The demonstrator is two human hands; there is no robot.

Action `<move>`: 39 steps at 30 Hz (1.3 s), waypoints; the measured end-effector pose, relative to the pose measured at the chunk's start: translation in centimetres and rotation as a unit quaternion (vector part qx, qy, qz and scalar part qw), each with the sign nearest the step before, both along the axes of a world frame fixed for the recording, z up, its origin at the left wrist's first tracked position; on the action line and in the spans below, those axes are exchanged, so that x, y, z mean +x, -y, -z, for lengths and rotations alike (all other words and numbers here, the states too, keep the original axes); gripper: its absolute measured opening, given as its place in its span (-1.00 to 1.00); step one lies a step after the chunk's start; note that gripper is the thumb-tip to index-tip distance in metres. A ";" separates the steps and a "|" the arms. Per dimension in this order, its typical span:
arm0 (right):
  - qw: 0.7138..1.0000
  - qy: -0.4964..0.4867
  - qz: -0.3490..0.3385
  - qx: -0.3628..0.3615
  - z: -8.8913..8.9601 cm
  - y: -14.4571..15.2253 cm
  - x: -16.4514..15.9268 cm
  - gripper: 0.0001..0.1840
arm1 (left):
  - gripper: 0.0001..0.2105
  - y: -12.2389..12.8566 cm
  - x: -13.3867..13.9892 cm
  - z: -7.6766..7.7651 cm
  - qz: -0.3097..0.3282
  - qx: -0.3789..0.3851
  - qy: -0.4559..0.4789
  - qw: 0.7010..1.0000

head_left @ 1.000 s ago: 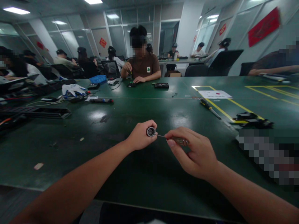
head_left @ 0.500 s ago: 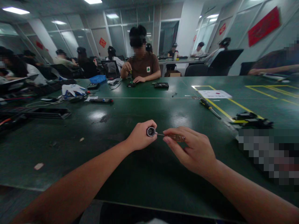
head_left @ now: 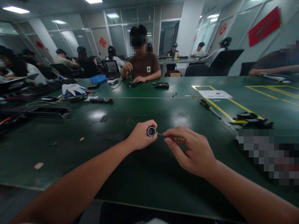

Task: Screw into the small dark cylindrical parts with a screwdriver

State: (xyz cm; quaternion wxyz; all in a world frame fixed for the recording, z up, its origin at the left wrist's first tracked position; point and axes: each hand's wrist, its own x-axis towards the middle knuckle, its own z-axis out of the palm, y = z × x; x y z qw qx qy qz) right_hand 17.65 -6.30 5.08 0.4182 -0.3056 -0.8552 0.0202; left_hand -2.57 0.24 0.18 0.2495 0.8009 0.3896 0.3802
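Observation:
My left hand (head_left: 142,135) is closed around a dark cylindrical part (head_left: 151,131) with a ring-shaped open end turned toward me; most of its body is hidden in the fist. In my right hand (head_left: 192,149) is a small screwdriver (head_left: 176,138) with a clear amber handle, pinched between thumb and fingers. Its thin shaft points left, and the tip meets the rim of the cylindrical part; whether it sits inside cannot be made out. Both hands are above the green table (head_left: 144,183), near its front edge.
A yellow-and-black screwdriver (head_left: 210,108) lies to the right, near a black assembly (head_left: 253,119). White gloves (head_left: 73,90), a pen-like tool (head_left: 101,100) and black trays (head_left: 46,113) are on the left. Across the table a person (head_left: 142,63) works on a small device.
The screwdriver's handle has tilted and turned slightly in my right hand, its rear end a little lower. My left hand and the cylindrical part have hardly moved.

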 end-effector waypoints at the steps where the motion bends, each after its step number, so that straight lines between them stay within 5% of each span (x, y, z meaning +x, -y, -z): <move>1: 1.000 -0.001 -0.002 0.000 0.0 0.0 0.0 -0.87 | -0.86 0.0 0.0 0.0 0.000 0.000 0.001 1.000; 39: 1.000 0.025 0.011 0.004 0.2 0.0 0.1 -0.91 | -0.86 -0.1 0.2 -0.1 0.004 0.007 -0.049 0.999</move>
